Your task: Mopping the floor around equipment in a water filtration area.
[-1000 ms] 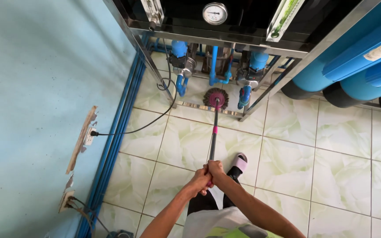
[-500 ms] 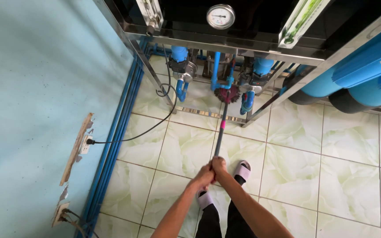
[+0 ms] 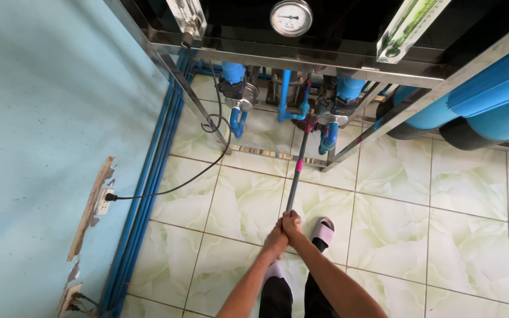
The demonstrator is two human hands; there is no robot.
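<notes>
I have both hands on a long pole (image 3: 297, 171). My left hand (image 3: 274, 242) and my right hand (image 3: 291, 224) sit side by side at the near end, both grips shut tight around the pole. I think two hands are used because the pole is long and the far end is a long way off, so it needs a steady hold.

The pole is dark with a pink band partway up. It slants away from me over the floor (image 3: 248, 203) and its far end pokes in under the metal frame (image 3: 278, 59) of a big water machine. The tip sits down among the blue pipes (image 3: 284, 97), just beside them, near the back of the floor. The head of the pole is mostly hidden there, so I cannot tell what kind it is.

A round gauge (image 3: 290, 17) hangs on the front of the frame, above the pipes. Big blue tanks (image 3: 496, 100) lie at the right edge of the floor. A black cord (image 3: 189, 179) runs from a wall plug (image 3: 104, 200) on the left across the tiles to the machine. My foot in a pale sandal (image 3: 324, 231) stands just behind my hands.
</notes>
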